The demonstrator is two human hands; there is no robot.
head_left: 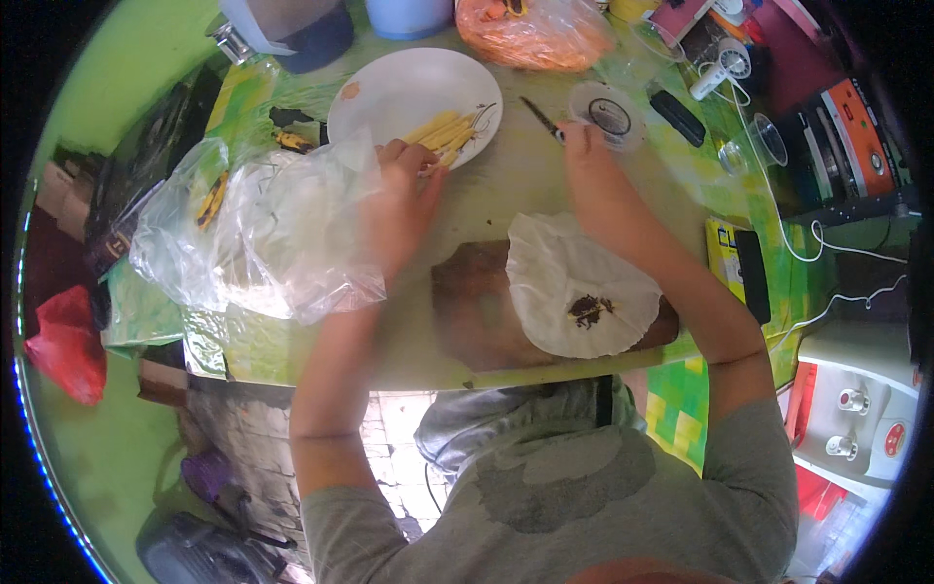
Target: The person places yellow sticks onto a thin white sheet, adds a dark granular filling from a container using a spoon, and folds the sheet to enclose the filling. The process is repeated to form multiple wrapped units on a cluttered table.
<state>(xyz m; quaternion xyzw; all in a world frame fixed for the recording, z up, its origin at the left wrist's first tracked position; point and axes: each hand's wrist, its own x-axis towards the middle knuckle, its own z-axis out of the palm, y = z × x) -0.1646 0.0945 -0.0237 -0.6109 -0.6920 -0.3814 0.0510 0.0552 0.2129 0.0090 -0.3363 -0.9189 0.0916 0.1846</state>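
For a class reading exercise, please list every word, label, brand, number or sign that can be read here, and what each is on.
No text is clear enough to quote.
Orange and black box: printing too small and blurred.
Round clear lid: dark circular print, too small to read.
Yellow packet: markings too blurred.
White appliance: red oval badge, too small.
White plate: decoration, no legible words.

"What pattern is on the round white plate (389, 92)?"
"An orange motif and dark sprigs."
"And the thin, round, pliable sheet (545, 277)?"
"Creamy white; the crumbly heap (586, 311) on it is dark brown."
"The slim, stick-shaped pieces (443, 128)?"
"Pale yellow."
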